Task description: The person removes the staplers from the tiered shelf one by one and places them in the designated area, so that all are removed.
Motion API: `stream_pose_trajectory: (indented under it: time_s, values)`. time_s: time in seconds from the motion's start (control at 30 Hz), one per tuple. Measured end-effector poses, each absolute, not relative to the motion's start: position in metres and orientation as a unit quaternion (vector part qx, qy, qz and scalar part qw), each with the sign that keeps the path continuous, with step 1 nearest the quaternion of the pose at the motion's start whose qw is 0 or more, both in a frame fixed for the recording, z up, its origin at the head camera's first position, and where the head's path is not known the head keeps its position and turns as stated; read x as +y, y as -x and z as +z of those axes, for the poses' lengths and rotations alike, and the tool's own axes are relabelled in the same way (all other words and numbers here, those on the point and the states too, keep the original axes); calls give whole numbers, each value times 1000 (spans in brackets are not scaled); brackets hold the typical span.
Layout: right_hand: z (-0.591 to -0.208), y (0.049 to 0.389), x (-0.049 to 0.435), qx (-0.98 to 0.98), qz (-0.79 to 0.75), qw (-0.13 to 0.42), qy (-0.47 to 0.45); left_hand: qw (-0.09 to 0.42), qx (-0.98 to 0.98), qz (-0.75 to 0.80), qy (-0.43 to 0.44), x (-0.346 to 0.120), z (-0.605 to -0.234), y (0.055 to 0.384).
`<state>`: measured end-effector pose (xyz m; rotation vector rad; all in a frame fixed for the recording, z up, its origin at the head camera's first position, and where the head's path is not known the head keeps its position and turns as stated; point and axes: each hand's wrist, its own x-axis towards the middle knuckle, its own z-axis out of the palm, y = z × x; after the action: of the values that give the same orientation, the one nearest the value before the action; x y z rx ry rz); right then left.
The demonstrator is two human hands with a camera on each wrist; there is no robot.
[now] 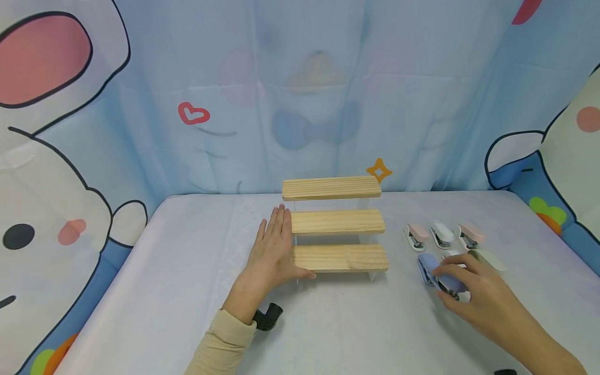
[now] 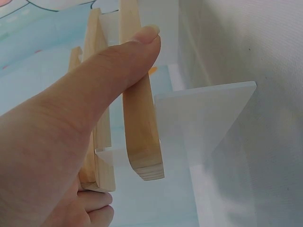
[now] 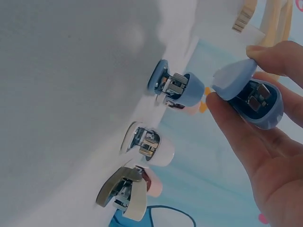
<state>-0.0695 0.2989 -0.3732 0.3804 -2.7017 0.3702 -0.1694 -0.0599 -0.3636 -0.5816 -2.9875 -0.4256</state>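
Note:
A three-tier display stand has pale wooden boards (image 1: 338,223) on clear supports (image 2: 208,113). My left hand (image 1: 274,250) rests along its left side, fingers straight and thumb (image 2: 118,61) lying across the lowest board. Over to the right, my right hand (image 1: 483,286) pinches a light blue mini stapler (image 3: 234,82) between thumb and fingers, raised off the table. Another light blue stapler (image 3: 189,90) stands on the table just behind it. Nearby are a white stapler (image 3: 161,149) and a cream-and-olive one (image 3: 137,201), partly covered by the hand in the head view.
Behind these stand a pink stapler (image 1: 417,233), a white one (image 1: 442,235) and a second pink one (image 1: 471,234). A white cloth covers the table (image 1: 154,291). Close behind the stand hangs a blue printed curtain (image 1: 225,146). A black wrist device (image 1: 268,316) sits at the left cuff.

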Motion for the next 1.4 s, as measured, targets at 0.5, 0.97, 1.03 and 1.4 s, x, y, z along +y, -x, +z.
stream_pose_trajectory:
  time_s: [0.5, 0.97, 1.03, 1.4]
  values:
    - [-387, 70, 305, -987, 123, 55, -90, 35, -972, -139, 187, -60, -363, 170]
    - [-387, 68, 306, -989, 100, 42, -100, 36, -972, -140, 185, -60, -362, 170]
    - [-387, 68, 307, -989, 98, 39, -100, 35, -972, -139, 185, -60, -362, 170]
    - [-383, 73, 306, -995, 75, -33, -61, 25, -968, -157, 193, -61, -364, 170]
